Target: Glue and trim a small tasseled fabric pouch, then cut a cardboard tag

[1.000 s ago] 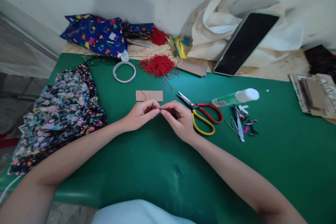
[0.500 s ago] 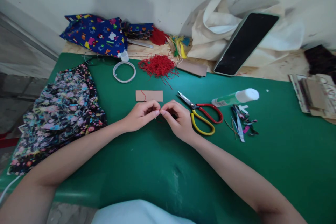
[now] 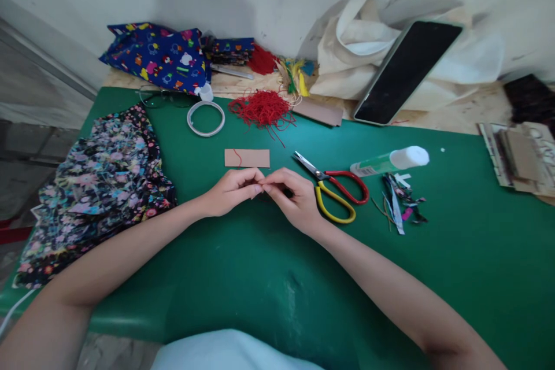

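Observation:
My left hand (image 3: 234, 191) and my right hand (image 3: 293, 196) meet fingertip to fingertip over the green table. Both are closed in a pinch, and whatever lies between the tips is too small or hidden to make out. Just beyond the left fingers lies a small brown cardboard strip (image 3: 255, 158) with a short red thread (image 3: 237, 156) across its left part. Close to my right hand rest scissors (image 3: 319, 176) with one red and one yellow handle, blades slightly apart. Farther back sits a tangled heap of red threads (image 3: 262, 108).
A tape roll (image 3: 206, 119) and floral fabric (image 3: 104, 179) are at left, with a blue patterned pouch (image 3: 160, 58) behind. At right lie a glue stick (image 3: 390, 161), scraps (image 3: 396, 202) and cardboard pieces (image 3: 520, 153). A phone (image 3: 407, 72) leans on a cream cloth bag (image 3: 342, 69).
My fingertips have shifted very slightly, the right hand's fingers closing further over the left fingertips. Nothing on the table has moved.

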The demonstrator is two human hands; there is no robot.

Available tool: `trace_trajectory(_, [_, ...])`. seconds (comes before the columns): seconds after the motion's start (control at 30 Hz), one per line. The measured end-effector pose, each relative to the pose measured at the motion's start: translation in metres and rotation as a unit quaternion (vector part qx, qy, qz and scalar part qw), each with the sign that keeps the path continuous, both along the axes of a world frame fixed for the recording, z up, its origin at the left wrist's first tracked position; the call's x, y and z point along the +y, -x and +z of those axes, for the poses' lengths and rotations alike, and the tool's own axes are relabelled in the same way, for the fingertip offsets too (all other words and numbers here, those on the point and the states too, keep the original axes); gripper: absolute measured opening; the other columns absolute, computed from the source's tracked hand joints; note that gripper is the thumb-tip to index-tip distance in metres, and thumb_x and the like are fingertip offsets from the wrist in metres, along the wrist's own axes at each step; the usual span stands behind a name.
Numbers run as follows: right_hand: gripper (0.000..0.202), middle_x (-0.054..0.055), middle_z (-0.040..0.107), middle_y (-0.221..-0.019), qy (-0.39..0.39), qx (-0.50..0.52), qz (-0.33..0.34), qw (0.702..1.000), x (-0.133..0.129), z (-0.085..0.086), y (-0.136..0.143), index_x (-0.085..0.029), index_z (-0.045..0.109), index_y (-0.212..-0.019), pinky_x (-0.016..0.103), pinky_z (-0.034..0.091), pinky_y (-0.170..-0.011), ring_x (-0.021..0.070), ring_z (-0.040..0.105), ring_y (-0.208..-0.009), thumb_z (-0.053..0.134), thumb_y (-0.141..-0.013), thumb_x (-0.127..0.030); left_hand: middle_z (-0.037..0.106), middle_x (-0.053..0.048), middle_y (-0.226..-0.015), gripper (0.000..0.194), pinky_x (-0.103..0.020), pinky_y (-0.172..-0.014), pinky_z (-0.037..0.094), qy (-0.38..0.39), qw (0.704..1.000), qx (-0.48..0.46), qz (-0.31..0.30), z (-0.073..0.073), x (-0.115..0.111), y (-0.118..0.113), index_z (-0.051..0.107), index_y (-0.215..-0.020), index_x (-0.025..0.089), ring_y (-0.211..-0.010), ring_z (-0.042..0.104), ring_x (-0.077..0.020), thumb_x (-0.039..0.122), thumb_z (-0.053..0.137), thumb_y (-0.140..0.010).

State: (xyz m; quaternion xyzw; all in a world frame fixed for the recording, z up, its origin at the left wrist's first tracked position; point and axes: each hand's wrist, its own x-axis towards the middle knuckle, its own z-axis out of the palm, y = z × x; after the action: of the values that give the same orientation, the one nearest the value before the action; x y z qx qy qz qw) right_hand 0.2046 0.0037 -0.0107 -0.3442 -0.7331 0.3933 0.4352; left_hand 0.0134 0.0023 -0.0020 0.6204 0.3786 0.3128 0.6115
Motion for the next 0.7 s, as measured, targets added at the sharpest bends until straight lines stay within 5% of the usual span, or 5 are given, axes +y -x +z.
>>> trace_trajectory(0.33, [0.014, 0.0, 0.06, -0.074, 0.015, -0.015, -0.024, 0.999, -0.005, 0.001, 0.001, -0.02, 0.058, -0.082, 0.026, 0.042, -0.059, 0.0115, 0.053, -0.063, 0.057, -0.096, -0.024, 0.052, 0.003, -0.064, 0.029, -0.022, -0.056, 0.034, 0.008, 1.0, -0.007, 0.005, -0.001, -0.001, -0.002, 0.06, -0.083, 0.016, -0.058, 0.044, -0.0081, 0.043, 0.059, -0.091])
trace_trajectory(0.47, [0.012, 0.0, 0.06, -0.075, -0.01, 0.009, -0.042, 0.999, -0.005, 0.019, -0.005, -0.021, 0.057, -0.084, 0.027, 0.043, -0.06, 0.0116, 0.054, -0.064, 0.056, -0.096, -0.022, 0.049, 0.004, -0.06, 0.038, -0.021, -0.052, 0.033, 0.007, 0.999, -0.039, 0.027, 0.006, -0.003, 0.001, 0.062, -0.083, 0.015, -0.053, 0.04, -0.0071, 0.052, 0.06, -0.091])
trace_trajectory(0.57, [0.008, -0.001, 0.058, -0.076, -0.06, 0.045, -0.049, 0.996, -0.005, 0.049, -0.016, -0.022, 0.057, -0.087, 0.028, 0.043, -0.061, 0.0122, 0.054, -0.066, 0.059, -0.095, -0.02, 0.048, 0.004, -0.061, 0.038, -0.02, -0.049, 0.029, 0.0, 1.0, -0.013, -0.009, 0.033, -0.003, 0.009, 0.064, -0.084, 0.013, -0.052, 0.036, -0.0064, 0.05, 0.058, -0.093])
trace_trajectory(0.7, [0.008, 0.0, 0.06, -0.078, -0.096, 0.057, -0.031, 0.993, -0.01, 0.097, -0.038, -0.023, 0.059, -0.091, 0.033, 0.045, -0.064, 0.0155, 0.057, -0.071, 0.059, -0.094, -0.015, 0.054, 0.003, -0.065, 0.032, -0.018, -0.054, 0.036, -0.066, 0.966, 0.148, -0.202, 0.09, -0.003, 0.03, 0.069, -0.094, 0.017, -0.055, 0.045, -0.0071, 0.034, 0.044, -0.102])
